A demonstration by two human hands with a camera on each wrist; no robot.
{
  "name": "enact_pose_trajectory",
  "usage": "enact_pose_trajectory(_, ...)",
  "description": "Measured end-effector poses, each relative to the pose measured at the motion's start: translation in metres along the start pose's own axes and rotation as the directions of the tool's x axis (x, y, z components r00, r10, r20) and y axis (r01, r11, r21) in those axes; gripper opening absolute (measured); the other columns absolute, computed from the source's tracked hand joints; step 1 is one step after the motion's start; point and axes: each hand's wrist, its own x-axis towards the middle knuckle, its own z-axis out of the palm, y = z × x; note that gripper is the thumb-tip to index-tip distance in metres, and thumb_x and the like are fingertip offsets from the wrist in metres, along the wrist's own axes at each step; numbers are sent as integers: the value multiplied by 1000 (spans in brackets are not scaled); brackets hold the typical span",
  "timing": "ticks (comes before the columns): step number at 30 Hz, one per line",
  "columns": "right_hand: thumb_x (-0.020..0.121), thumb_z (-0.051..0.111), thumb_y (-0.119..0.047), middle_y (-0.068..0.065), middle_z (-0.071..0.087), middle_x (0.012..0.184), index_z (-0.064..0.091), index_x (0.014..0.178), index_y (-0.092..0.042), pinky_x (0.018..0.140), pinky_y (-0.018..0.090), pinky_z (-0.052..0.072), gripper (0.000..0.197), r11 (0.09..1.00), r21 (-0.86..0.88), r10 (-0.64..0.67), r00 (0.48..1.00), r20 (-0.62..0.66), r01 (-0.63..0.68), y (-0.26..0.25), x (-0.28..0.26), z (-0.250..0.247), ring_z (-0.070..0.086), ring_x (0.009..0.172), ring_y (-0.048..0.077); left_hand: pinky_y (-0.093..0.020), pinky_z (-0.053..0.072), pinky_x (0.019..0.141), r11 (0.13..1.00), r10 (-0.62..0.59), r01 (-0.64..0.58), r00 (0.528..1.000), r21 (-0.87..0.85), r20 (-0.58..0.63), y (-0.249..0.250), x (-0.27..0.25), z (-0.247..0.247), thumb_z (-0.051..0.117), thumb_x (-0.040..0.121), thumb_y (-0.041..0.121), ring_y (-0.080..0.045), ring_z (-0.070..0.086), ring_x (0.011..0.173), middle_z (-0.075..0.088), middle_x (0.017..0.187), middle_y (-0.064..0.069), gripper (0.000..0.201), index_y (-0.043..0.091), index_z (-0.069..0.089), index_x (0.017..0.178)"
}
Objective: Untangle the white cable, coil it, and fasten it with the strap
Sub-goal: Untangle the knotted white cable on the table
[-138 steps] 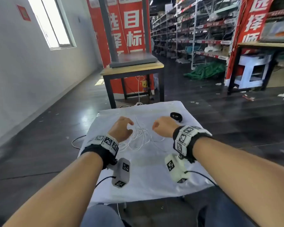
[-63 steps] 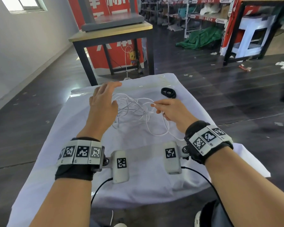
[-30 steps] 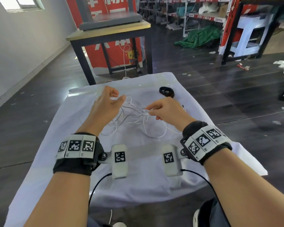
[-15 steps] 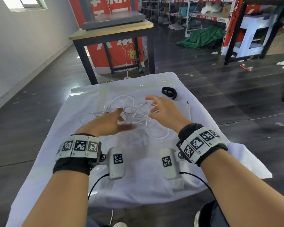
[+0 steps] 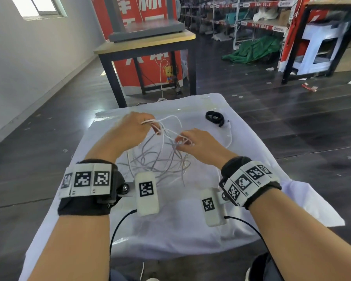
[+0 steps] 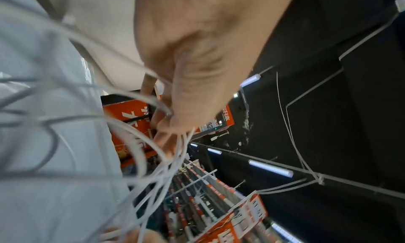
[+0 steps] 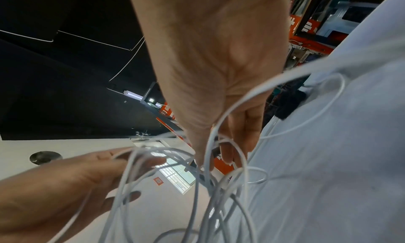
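A thin white cable hangs in a tangle of loops above the white cloth, lifted between both hands. My left hand holds strands high at the left, with loops over its curled fingers. To the right and slightly lower, my right hand pinches a knot of strands between thumb and fingers. One loose run of cable lies on the cloth at the right. The black strap lies curled on the cloth beyond my right hand, untouched.
The cloth-covered surface is small, with dark floor around it. A wood-topped table on black legs stands just behind it. Shelving racks and a green heap fill the back right.
Half a second ago both hands were open low over the cable on the cloth. Now both grip strands and have lifted the tangle up, the left hand higher and further away.
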Motion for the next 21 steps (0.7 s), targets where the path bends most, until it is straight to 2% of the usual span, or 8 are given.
enact_pose_trajectory(2, 95, 54, -30, -1, 60, 87, 66, 97, -15, 58, 10, 35, 19, 998, 58, 34, 999, -10, -34, 1, -2, -1, 52, 69, 1, -34, 40, 79, 984, 1, 45, 966, 173, -258, -6, 0, 1, 52, 94, 15, -26, 49, 93, 53, 104, 0, 19, 25, 67, 98)
enact_pose_trajectory(4, 98, 48, -26, 2, 65, 86, 63, 90, -14, 57, 12, 40, 21, 989, 127, 74, 997, -10, -73, 5, -3, 0, 63, 71, 10, -38, 43, 85, 976, -86, 152, 927, 154, -364, -17, 1, 3, 61, 90, 21, -33, 55, 102, 45, 117, -7, 24, 20, 58, 115)
enact_pose_trajectory(7, 100, 42, -21, 4, 66, 82, 59, 88, -9, 50, 7, 40, 25, 971, 199, 145, 989, -40, -134, 10, -3, 0, 66, 63, 12, -37, 51, 84, 981, -188, 172, 953, -88, -237, -23, 4, 6, 66, 86, 21, -28, 63, 91, 46, 122, -9, 43, 24, 47, 125)
enact_pose_trajectory(9, 101, 39, -17, 5, 64, 75, 58, 88, -4, 46, 6, 39, 27, 953, 252, 188, 980, -58, -168, 11, -3, -1, 62, 51, 3, -32, 49, 87, 985, -106, 75, 973, -158, -203, -19, 4, 10, 66, 87, 24, -16, 60, 99, 47, 122, 0, 49, 28, 42, 129)
enact_pose_trajectory(11, 101, 36, -13, 6, 61, 69, 57, 88, -1, 43, 6, 38, 28, 932, 309, 220, 973, -75, -187, 10, -4, -2, 57, 42, -2, -15, 43, 80, 995, 22, -44, 968, -85, -248, -14, 3, 14, 63, 90, 21, -9, 55, 100, 51, 122, 5, 40, 25, 48, 127)
enact_pose_trajectory(15, 102, 34, -17, 3, 62, 69, 57, 85, -5, 49, 8, 42, 31, 940, 294, 205, 976, -76, -175, 6, -5, -3, 60, 48, 1, -7, 42, 51, 991, 110, -123, 974, -54, -196, -3, 1, 28, 57, 94, 17, -4, 64, 70, 65, 105, 9, 16, 21, 66, 107)
enact_pose_trajectory(18, 102, 36, -22, 2, 63, 71, 56, 80, -8, 64, 24, 48, 33, 956, 256, 170, 981, -90, -142, 5, -4, -4, 66, 70, 20, -7, 44, 52, 991, 131, -132, 990, -14, -46, -3, 1, 45, 62, 91, 27, 1, 65, 59, 66, 105, 13, 24, 25, 65, 115)
enact_pose_trajectory(21, 101, 37, -24, 7, 68, 76, 60, 85, -1, 72, 36, 51, 36, 963, 238, 150, 986, -77, -127, 3, -6, -6, 67, 76, 28, -16, 43, 66, 989, 150, -150, 988, -1, -48, -4, 3, 53, 65, 89, 23, -9, 65, 73, 66, 113, 9, 33, 24, 61, 121)
